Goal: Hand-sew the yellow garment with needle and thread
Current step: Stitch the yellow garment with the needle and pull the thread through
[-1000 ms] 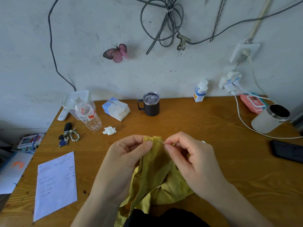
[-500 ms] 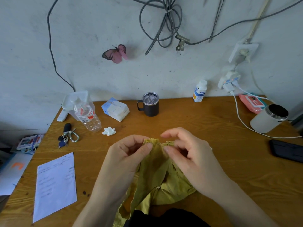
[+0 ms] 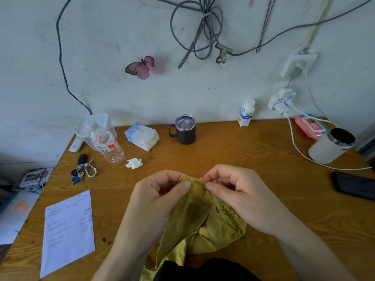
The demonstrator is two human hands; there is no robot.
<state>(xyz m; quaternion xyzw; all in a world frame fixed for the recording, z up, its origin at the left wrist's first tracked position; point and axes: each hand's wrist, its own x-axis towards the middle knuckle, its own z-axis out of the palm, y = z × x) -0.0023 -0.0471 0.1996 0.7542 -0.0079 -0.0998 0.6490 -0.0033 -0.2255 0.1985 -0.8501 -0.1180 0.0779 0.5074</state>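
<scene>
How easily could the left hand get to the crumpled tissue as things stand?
Probably easily, once freed. The left hand pinches the top edge of the yellow garment, so it must let go first. Only bare table lies between it and the crumpled tissue; the water bottle sits aside.

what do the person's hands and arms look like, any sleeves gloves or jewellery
Both are bare. The left hand and right hand wear no gloves, and no rings show. The left forearm and right forearm are uncovered to the picture's bottom edge: no sleeve, watch or bracelet in sight. The nails that show look short and unpainted.
</scene>
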